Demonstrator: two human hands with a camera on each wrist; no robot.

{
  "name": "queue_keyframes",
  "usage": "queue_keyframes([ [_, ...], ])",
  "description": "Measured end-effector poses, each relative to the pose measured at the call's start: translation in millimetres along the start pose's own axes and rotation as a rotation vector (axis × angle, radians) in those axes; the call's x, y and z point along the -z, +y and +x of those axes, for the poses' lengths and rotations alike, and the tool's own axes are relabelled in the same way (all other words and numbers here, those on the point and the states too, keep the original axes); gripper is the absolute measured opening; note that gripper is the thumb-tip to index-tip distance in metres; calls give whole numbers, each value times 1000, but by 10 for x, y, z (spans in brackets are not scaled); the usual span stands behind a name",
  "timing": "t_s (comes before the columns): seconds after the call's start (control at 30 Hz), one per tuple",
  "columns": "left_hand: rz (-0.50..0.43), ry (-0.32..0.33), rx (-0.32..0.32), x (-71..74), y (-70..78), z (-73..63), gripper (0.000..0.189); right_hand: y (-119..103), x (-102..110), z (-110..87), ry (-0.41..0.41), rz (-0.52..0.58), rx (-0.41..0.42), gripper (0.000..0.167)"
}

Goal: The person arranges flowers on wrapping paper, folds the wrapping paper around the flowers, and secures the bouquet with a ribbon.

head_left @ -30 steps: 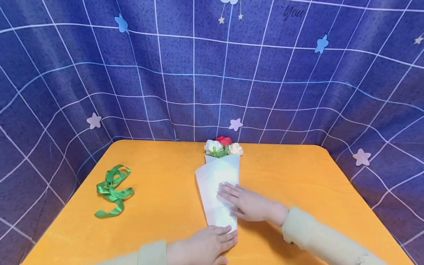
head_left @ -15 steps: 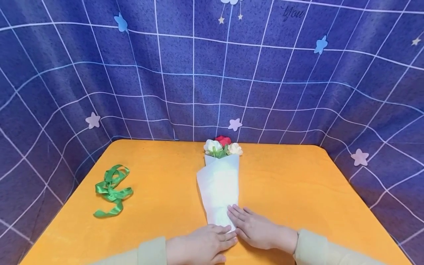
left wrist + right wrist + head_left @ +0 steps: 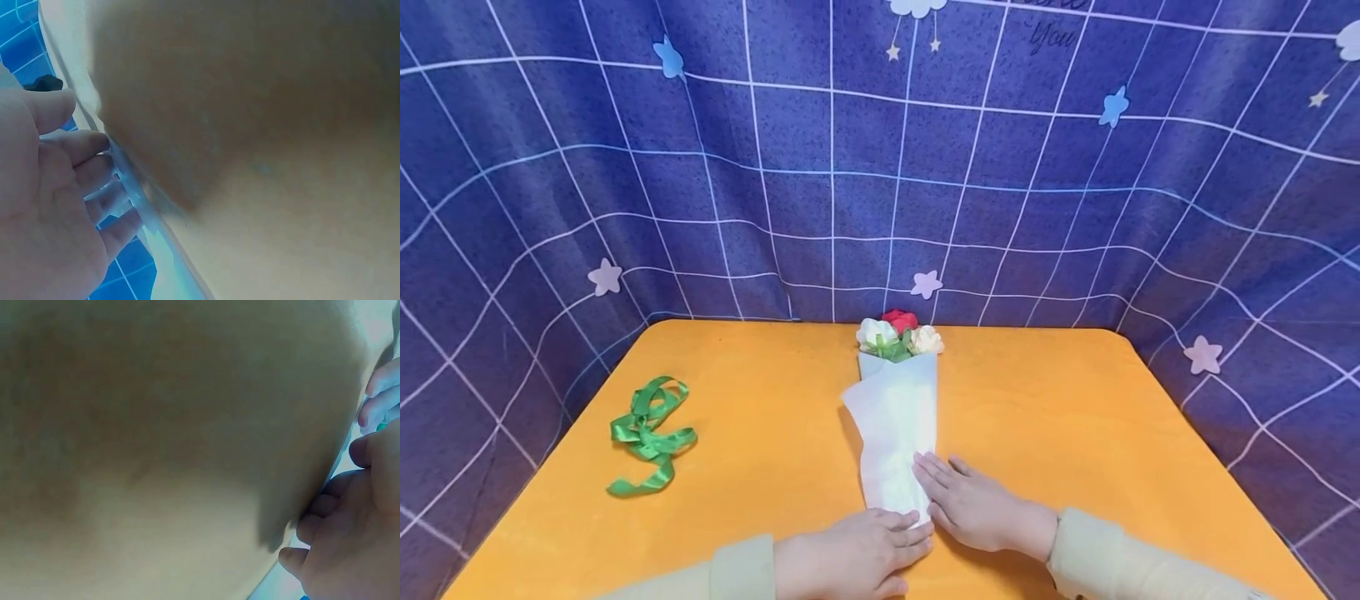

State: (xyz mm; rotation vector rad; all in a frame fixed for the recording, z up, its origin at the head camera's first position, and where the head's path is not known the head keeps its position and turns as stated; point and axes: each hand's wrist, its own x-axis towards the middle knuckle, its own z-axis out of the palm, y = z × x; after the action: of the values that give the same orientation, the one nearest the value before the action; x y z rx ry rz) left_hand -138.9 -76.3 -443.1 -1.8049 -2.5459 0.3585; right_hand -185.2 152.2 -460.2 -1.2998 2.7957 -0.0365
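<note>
A bouquet of artificial flowers, with a white rose (image 3: 877, 333), a red rose (image 3: 900, 320) and a cream flower (image 3: 927, 340), lies wrapped in white paper (image 3: 897, 417) in the head view. The wrap's narrow end points toward the person. My left hand (image 3: 861, 554) rests across that lower end, its fingers straight. Beside it, my right hand (image 3: 973, 504) lays its extended fingertips on the paper's right edge. In the left wrist view the left hand (image 3: 50, 187) has its fingers along the paper's edge. The right wrist view catches the right hand (image 3: 350, 512) at the paper.
A loose green ribbon (image 3: 651, 437) lies in loops on the left part of the orange tabletop (image 3: 760, 400). Behind the table hangs a blue gridded curtain (image 3: 805, 200) with star prints.
My right hand has slid down the paper from its middle to near the lower end, then slightly up. The left hand keeps its place. The wrap's left flap has shifted its shape slightly.
</note>
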Motion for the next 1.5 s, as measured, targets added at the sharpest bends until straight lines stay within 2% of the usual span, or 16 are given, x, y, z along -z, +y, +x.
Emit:
queue_keyframes([
  [0.17,-12,14,9,-10,7,-19,52,150,-19,104,-2,-42,-77,53],
  [0.5,-20,29,4,-15,-1,-29,51,348,-9,348,52,-139,-143,51],
  [0.73,-26,6,11,-6,-3,-21,51,628,-48,599,14,-175,-229,54],
  [1.03,-29,28,-9,12,-13,-26,51,925,25,896,-104,-125,-352,55],
  [1.33,43,34,-17,21,-16,-11,47,1129,104,1089,-136,-118,-422,54],
  [1.43,83,66,-26,16,-19,14,46,1172,97,1109,-126,-80,-430,55],
  [1.5,101,110,-25,12,-5,54,43,1187,85,1095,-121,-31,-430,55],
])
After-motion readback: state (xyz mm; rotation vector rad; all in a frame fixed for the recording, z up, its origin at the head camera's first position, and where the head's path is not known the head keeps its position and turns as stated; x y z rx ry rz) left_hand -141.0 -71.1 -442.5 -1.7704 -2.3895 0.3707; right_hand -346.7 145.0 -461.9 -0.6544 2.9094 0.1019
